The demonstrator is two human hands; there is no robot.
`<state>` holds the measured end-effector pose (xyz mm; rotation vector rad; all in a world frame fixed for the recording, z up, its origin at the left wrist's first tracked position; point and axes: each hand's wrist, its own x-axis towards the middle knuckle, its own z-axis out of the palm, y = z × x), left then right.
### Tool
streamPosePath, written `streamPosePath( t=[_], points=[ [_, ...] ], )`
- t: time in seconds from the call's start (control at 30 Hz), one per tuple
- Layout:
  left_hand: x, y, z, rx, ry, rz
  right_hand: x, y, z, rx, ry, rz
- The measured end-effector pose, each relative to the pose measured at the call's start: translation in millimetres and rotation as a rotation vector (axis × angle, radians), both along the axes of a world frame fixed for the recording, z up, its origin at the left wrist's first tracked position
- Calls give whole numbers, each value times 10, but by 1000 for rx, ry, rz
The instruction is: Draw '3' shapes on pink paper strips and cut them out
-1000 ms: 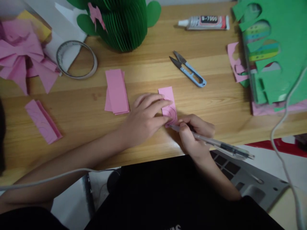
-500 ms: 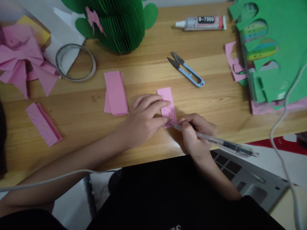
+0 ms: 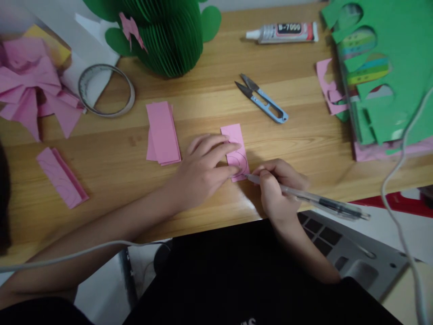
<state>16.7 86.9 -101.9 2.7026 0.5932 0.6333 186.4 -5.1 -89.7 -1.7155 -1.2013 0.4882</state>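
A small pink paper strip (image 3: 233, 131) with curved pen lines lies on the wooden table, pressed down by the spread fingertips of my left hand (image 3: 204, 169). My right hand (image 3: 279, 189) is closed round a clear pen (image 3: 318, 199), whose tip is at the strip's lower right edge. To the left of my left hand lies a stack of pink paper strips (image 3: 164, 133). Farther left is a folded pink strip (image 3: 62, 177) that also bears curved lines. Thread snips (image 3: 262, 99) rest with blades apart beyond my right hand.
A glue tube (image 3: 284, 33) lies at the back. Green honeycomb paper (image 3: 169, 43), a tape roll (image 3: 131, 95) and a pink paper bow (image 3: 34, 81) occupy the back left. Cut green sheets (image 3: 406, 58) are piled at right. A cable (image 3: 389, 180) hangs over the table's right edge.
My right hand and the pen have shifted slightly to the right, the tip moving to the strip's edge. My left hand stays in place on the strip.
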Motion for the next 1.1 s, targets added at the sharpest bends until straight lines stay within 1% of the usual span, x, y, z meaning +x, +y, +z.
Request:
streamPosePath(
  t=[0.13,0.27,0.33,0.47,0.6,0.87,1.1],
  points=[
    [0,0,3,0,-5,-3,0,-8,-11,0,-4,-26],
    [6,-2,6,2,-22,-4,15,-18,-61,26,18,-115],
    [9,-5,3,6,-27,-3,22,-18,-83,18,36,-134],
    [13,-11,-2,22,-43,-3,27,-4,-93,1,47,-129],
    [11,-15,3,30,-15,-12,22,8,-85,-8,26,-134],
    [21,-40,36,82,2,-16,15,11,-88,-18,20,-138],
    [33,-38,54,60,6,-17,18,9,-86,-19,22,-134]
  ],
)
